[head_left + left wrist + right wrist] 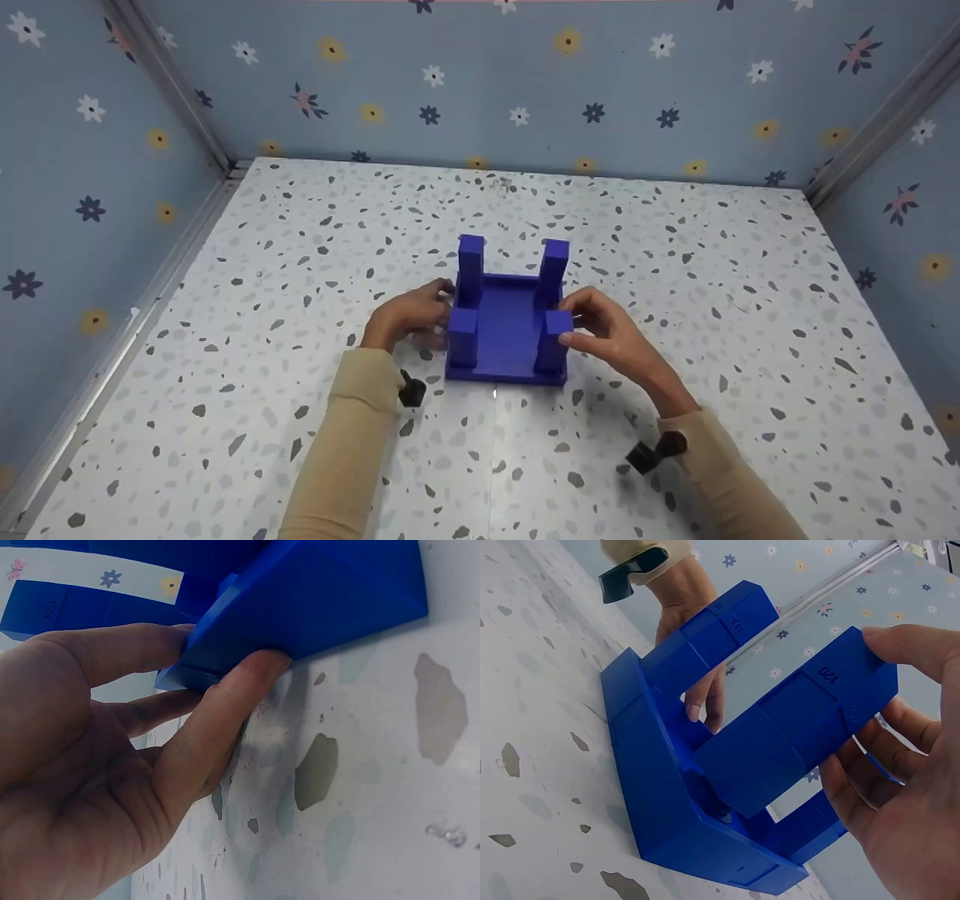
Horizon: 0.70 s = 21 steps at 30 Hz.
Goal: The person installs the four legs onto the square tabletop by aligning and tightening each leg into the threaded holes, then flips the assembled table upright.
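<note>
The right hand (611, 330) grips the near right post (555, 341) of a blue block frame (506, 330), with the thumb on the post's top end and the curled fingers behind it, as the right wrist view shows plainly. The left hand (409, 315) holds the frame's left edge; in the left wrist view its thumb (217, 720) and a finger pinch the corner of the blue base between them. The frame is a flat rectangular base lying on the worktop (675, 247), near the middle and a little toward the person, with four square posts standing up from it, one near each corner. The two far posts (471, 266) look taller in the head view than the two near ones. Small raised numbers show on the posts in the right wrist view, though they are hard to read. Both arms wear tan sleeves (345, 450), and a small black camera mount (412, 391) sits at each wrist. The worktop is white with grey and black speckles. Pale blue walls (525, 82) printed with small flowers enclose it on three sides, with metal strips running up the corners.
</note>
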Each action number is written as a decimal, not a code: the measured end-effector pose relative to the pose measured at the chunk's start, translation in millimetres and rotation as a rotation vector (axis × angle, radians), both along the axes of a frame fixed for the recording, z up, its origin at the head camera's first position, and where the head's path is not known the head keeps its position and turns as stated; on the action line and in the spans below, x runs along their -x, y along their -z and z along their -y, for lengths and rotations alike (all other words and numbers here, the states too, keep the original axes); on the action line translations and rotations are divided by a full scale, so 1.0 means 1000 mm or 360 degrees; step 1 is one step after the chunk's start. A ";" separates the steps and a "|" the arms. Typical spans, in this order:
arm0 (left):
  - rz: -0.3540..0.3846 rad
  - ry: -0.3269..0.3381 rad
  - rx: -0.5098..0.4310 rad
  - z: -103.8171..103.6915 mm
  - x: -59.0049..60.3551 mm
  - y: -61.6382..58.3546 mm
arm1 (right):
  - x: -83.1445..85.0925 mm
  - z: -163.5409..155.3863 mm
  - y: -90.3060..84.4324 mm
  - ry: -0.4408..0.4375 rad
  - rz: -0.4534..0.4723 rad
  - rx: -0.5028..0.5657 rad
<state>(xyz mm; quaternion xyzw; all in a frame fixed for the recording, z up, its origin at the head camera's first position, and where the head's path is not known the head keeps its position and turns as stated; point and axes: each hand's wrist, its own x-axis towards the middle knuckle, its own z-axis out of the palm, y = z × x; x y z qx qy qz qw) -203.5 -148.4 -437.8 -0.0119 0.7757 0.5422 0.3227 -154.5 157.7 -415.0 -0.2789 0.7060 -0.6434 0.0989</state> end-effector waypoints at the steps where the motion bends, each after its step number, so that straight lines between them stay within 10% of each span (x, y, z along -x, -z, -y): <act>1: -0.0004 0.0003 0.0006 0.000 0.000 0.000 | 0.000 0.000 0.000 0.0003 -0.0005 -0.0001; 21: -0.0045 0.0048 0.0092 0.000 0.001 0.000 | 0.005 -0.002 0.004 -0.0184 0.0043 0.0203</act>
